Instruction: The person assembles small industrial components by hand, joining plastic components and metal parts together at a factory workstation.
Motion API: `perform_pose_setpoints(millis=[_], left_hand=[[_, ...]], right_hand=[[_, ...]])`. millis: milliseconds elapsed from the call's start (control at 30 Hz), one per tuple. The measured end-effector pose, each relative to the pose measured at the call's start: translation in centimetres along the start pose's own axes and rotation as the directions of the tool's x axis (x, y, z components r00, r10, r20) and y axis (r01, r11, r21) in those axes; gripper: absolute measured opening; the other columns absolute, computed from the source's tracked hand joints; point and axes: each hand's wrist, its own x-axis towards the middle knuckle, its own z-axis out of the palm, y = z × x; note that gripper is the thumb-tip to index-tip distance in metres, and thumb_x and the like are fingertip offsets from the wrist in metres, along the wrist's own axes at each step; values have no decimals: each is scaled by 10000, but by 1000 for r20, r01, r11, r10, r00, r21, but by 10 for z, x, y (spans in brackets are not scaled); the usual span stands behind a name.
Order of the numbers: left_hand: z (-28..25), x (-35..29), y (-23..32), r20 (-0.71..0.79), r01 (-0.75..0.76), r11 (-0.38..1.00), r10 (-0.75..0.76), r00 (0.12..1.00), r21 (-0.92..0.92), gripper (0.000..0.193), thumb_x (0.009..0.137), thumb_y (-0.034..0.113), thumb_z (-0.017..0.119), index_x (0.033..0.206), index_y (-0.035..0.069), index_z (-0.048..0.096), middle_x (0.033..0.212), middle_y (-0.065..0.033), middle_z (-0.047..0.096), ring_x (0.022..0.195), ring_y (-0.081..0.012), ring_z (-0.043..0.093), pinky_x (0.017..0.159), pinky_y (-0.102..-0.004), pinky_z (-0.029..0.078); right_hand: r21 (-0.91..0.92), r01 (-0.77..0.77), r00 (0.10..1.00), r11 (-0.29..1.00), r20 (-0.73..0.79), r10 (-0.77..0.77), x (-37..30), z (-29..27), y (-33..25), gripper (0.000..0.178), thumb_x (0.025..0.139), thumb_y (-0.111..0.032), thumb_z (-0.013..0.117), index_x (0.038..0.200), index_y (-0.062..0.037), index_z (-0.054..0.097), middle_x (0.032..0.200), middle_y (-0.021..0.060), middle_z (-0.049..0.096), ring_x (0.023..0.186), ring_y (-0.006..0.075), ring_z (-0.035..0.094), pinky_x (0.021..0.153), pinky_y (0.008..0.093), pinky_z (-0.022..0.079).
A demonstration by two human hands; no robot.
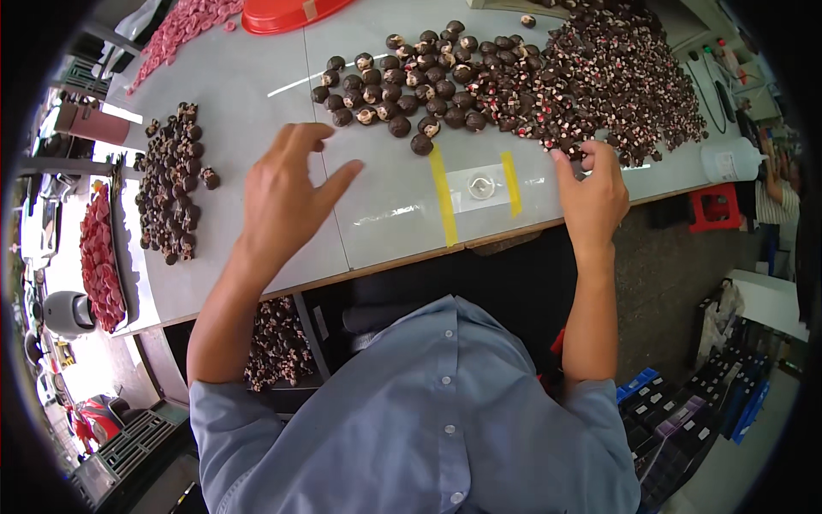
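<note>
My left hand (289,184) hovers over the grey tabletop, its thumb and fingers spread with nothing between them. Just beyond it lies a loose group of dark brown round pieces (399,127) with cream patches. My right hand (595,195) is at the near edge of a large heap of small brown, cream and red pieces (591,81). Its thumb and fingers curl inward there; whatever lies between the fingertips is too small to make out. A small clear round piece (480,187) sits on a white patch between two yellow tape strips (443,197), between my hands.
More brown pieces (174,184) lie at the table's left. Pink pieces (184,32) and a red tray (287,13) are at the far side. Red pieces (100,257) fill a tray at the left edge. A white bottle (729,160) and red stool (716,207) stand right.
</note>
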Motion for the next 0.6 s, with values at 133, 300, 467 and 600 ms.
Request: perform_pose_setpoints(millis=[133,300,467,600], left_hand=[[51,23,28,-33,-251,968,251,967,-1,389,883,320,854,1061,69,615,893,-105,656,748,-315,711,633,-448,564],[60,31,36,67,-279,958,274,959,70,276,905,215,803,1016,70,596,907,-114,661,759,-329,718,627,-469,577],[39,25,15,88,-239,912,282,955,-333,310,939,105,767,1218,29,655,1012,-144,683,770,-326,725,722,-410,599],[36,19,1,349,156,717,128,929,-679,293,984,38,749,1258,-10,658,1050,-64,667,872,-131,691,786,-308,565]], right_hand=[[-42,47,999,998,-25,-48,6,6,-4,333,871,-271,877,1063,-87,676,927,55,700,837,273,703,726,438,561],[-39,61,997,997,-34,-63,-3,3,-12,296,866,-236,873,986,-82,651,920,56,705,766,268,688,690,443,549],[266,-53,996,962,87,31,-18,-11,-19,230,905,-157,841,1048,-50,696,919,91,713,685,239,655,641,381,532],[365,14,983,931,164,-79,-22,-15,-17,191,928,-111,816,1060,-29,705,932,100,709,695,222,654,635,352,527]])
